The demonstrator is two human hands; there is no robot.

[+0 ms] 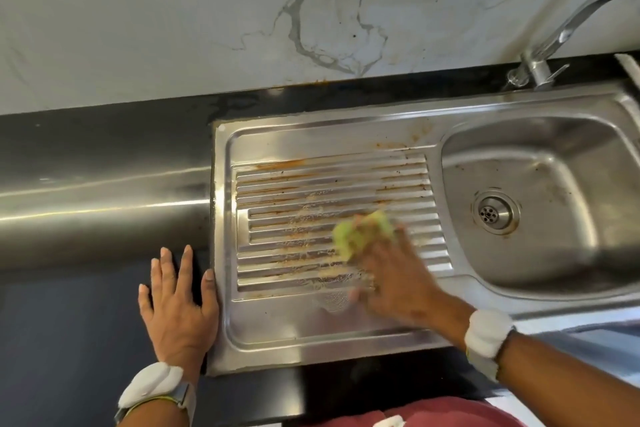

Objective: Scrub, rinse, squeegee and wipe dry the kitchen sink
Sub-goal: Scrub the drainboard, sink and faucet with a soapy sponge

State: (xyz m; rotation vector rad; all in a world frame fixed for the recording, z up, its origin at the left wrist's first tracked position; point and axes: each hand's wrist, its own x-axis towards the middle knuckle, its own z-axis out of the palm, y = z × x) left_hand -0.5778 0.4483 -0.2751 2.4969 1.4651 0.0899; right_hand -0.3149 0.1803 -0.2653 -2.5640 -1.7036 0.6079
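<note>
The left hand (178,302) lies flat with fingers straight on the dark counter (86,322), touching the sink's (311,340) left edge; the right hand (391,281), blurred, grips a green sponge (356,236) on the stained, soapy draining ridges; beyond, right, basin (540,184) and tap (561,35).

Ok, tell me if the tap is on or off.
Off, it seems: no water shows beneath the tap, though its spout end is out of view.
</note>
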